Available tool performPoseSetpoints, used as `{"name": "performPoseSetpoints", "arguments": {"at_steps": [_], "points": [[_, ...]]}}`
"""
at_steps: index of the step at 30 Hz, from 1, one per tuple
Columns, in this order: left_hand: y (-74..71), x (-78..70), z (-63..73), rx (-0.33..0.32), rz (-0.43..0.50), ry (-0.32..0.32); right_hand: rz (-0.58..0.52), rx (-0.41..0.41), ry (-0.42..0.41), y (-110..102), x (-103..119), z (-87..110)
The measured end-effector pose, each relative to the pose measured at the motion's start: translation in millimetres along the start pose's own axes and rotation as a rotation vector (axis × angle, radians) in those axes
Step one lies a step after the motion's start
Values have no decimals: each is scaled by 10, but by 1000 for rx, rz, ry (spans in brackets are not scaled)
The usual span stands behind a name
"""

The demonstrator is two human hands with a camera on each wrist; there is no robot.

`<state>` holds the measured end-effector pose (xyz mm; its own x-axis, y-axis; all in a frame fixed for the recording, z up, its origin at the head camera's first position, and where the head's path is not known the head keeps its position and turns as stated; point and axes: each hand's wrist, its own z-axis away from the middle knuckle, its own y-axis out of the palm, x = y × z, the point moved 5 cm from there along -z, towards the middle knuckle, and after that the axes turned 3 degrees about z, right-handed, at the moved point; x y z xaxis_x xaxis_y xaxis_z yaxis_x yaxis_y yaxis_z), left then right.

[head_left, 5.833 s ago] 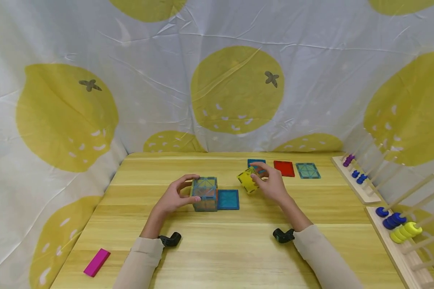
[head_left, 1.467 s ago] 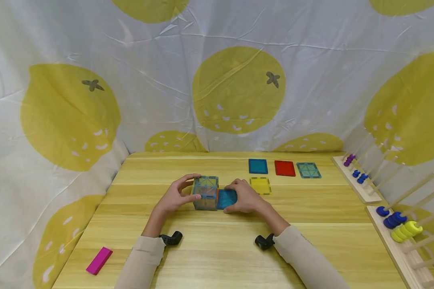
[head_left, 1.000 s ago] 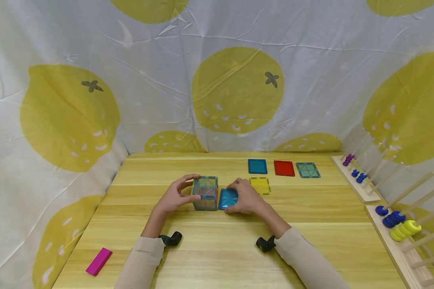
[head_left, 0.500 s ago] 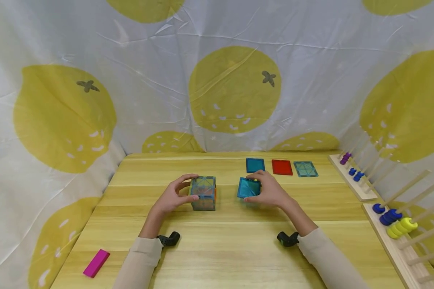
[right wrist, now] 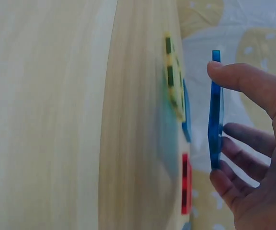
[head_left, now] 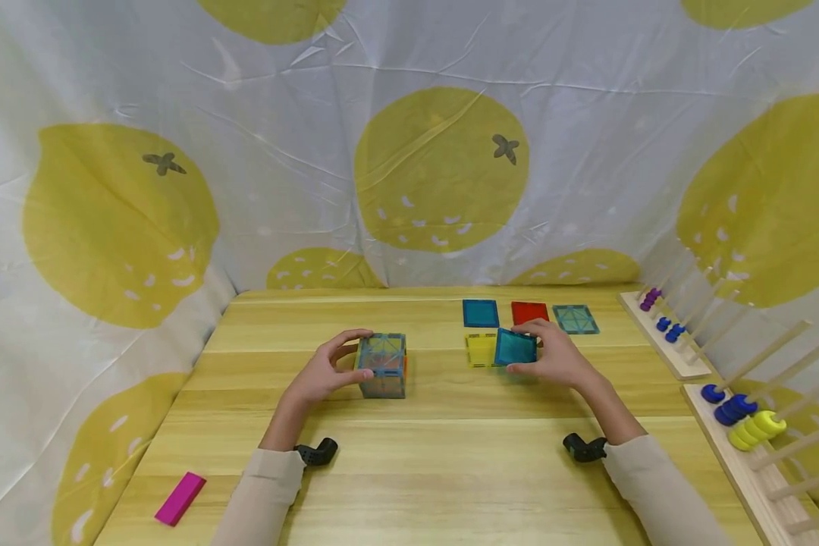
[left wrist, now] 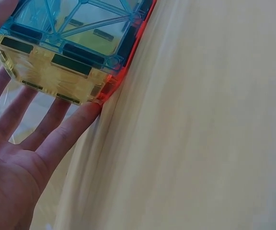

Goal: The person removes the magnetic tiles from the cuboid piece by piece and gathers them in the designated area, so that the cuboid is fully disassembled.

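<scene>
My left hand (head_left: pixel 322 371) holds a cube of see-through magnetic tiles (head_left: pixel 384 364), thumb at its near side and fingers at the back. In the left wrist view the cube (left wrist: pixel 73 33) shows a blue top, a yellow wall against the fingertips and a red-orange edge. With thumb and fingers on opposite edges, my right hand (head_left: pixel 556 358) grips a blue magnetic tile (head_left: pixel 515 347). The right wrist view has this tile (right wrist: pixel 215 110) edge-on, raised off the table. A yellow magnetic tile (head_left: pixel 480 350) lies beneath it, partly covered in the head view.
Behind lie a blue tile (head_left: pixel 481 313), a red tile (head_left: pixel 529 312) and a pale teal tile (head_left: pixel 576 319). Two wooden peg boards with coloured rings (head_left: pixel 757 429) stand along the right edge. A magenta block (head_left: pixel 180 499) lies front left. A lemon-print cloth (head_left: pixel 444 167) hangs behind the table.
The right hand has laid the yellow tile down, picked up the blue tile from beside the cube and carried it right. The left hand has stayed at the cube.
</scene>
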<state>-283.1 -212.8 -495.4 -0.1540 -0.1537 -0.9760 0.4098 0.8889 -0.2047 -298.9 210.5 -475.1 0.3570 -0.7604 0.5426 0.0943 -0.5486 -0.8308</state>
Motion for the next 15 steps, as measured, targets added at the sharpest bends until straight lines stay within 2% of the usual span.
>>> {"name": "performPoseSetpoints", "arguments": {"at_steps": [7,15], "points": [[-19,-44,-11,3,-40,-7,14,20,38,-97,-243,53],[11,-18,-20,12,-13,1,36,52,67,-100,-426,94]]}}
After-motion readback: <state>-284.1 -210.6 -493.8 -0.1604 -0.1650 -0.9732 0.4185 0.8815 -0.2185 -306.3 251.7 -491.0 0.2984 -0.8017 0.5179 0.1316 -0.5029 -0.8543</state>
